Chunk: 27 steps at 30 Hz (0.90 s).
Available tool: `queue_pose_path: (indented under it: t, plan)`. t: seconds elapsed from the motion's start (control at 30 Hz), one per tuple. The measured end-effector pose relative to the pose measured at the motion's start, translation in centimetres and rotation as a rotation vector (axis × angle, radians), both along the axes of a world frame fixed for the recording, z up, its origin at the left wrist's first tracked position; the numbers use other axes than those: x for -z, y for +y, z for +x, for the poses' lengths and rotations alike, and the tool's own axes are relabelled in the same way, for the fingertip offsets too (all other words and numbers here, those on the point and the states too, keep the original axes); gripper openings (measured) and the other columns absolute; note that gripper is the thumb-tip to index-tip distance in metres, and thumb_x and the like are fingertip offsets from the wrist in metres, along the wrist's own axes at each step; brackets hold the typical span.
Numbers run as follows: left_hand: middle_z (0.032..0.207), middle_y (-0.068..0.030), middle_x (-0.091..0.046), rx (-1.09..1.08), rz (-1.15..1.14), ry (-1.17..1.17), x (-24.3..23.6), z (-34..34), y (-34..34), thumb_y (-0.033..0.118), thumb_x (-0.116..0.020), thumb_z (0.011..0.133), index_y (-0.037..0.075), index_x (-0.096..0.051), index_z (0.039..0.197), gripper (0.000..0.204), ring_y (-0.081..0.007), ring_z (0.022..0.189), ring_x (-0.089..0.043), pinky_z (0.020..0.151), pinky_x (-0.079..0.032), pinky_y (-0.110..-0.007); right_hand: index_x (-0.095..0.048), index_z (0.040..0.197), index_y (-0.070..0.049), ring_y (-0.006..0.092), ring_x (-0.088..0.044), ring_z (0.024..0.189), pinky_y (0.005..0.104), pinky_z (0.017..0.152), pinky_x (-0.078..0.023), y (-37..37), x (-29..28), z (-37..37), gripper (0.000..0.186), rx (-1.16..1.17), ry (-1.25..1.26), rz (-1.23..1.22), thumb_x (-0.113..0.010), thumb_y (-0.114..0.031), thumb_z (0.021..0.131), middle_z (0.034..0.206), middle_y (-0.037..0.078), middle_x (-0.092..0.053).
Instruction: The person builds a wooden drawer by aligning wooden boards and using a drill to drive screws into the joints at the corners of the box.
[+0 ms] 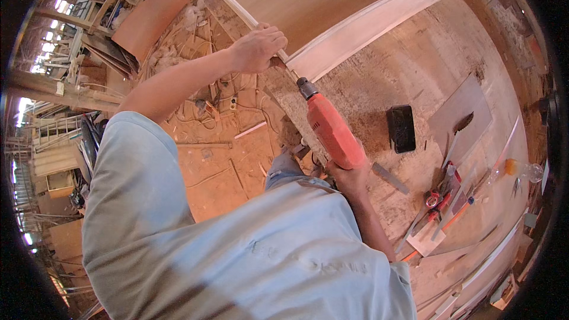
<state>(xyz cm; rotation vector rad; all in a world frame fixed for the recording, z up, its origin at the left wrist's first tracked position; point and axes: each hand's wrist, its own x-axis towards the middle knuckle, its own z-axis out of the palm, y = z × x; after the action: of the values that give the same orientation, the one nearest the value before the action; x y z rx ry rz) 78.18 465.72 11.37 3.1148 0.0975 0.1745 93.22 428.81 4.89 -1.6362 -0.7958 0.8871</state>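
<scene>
My right hand (351, 179) is wrapped round the rear of a red power drill (335, 130). The drill's dark chuck (306, 87) points up and left, its bit at the near corner of a wooden box-like panel assembly (361, 26). My left hand (259, 47) is closed over the edge of that assembly close to the corner, its fingers curled over the top rim. Whether the bit touches the wood or has entered it, I cannot tell. The assembly lies on a dusty wooden worktable (379, 89).
A black rectangular tray (402, 128) sits right of the drill. Farther right are a thin sheet with a dark blade-like piece (464, 121), red-handled tools (438, 198), and a clear plastic bottle (524, 170). Cables and wood scraps litter the floor (207, 166) at left, beside stacked boards.
</scene>
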Motion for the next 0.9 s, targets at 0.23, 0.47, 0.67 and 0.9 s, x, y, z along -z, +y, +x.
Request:
queue_pose_path:
  t: [0.23, 0.47, 0.67, 0.9]
  plan:
    - [0.113, -0.0126, -0.057, -0.042, 0.085, 0.039, -0.2, -0.5, 0.6, 0.023, -0.08, 0.075, 0.006, -0.055, 0.112, 0.048, -0.0323, 0.12, -0.054, 0.109, -0.038, -0.05, -0.063, 0.118, 0.002, 0.019, -0.068, 0.098, 0.0322, 0.089, -0.053, -0.3, 3.1, 0.5, 0.046, -0.005, 0.16, -0.012, -0.078, -0.002, 0.074, 0.105, 0.011, -0.072]
    - [0.134, -0.0192, -0.052, -0.37, -0.043, -0.45, 3.1, 0.6, -7.5, 0.029, -0.076, 0.084, 0.003, -0.05, 0.124, 0.054, -0.0403, 0.14, -0.041, 0.117, -0.032, -0.055, -0.065, 0.115, 0.0, 0.0152, -0.066, 0.086, 0.0325, 0.078, -0.054, -6.7, -0.4, 3.1, 0.047, 0.148, 0.474, 0.054, -0.069, 0.004, 0.068, 0.098, 0.008, -0.071]
    - [0.153, -0.0267, -0.039, -0.446, -0.033, -0.395, 4.7, 0.1, -7.9, 0.015, -0.069, 0.088, 0.0, -0.049, 0.13, 0.049, -0.0457, 0.149, -0.029, 0.121, -0.029, -0.053, -0.06, 0.122, 0.0, 0.0204, -0.066, 0.089, 0.0349, 0.077, -0.055, -15.8, 3.8, 4.2, 0.051, 0.533, 0.551, 0.274, -0.067, -0.003, 0.071, 0.103, 0.011, -0.068]
    - [0.144, -0.0236, -0.05, -0.296, -0.039, -0.78, 3.1, 3.1, -14.7, 0.012, -0.069, 0.085, 0.002, -0.051, 0.135, 0.054, -0.0405, 0.133, -0.048, 0.111, -0.04, -0.047, -0.05, 0.137, -0.003, 0.0236, -0.065, 0.102, 0.0415, 0.08, -0.058, -22.5, 6.6, 5.2, 0.059, 0.933, 0.633, 0.369, -0.064, -0.006, 0.08, 0.114, 0.01, -0.064]
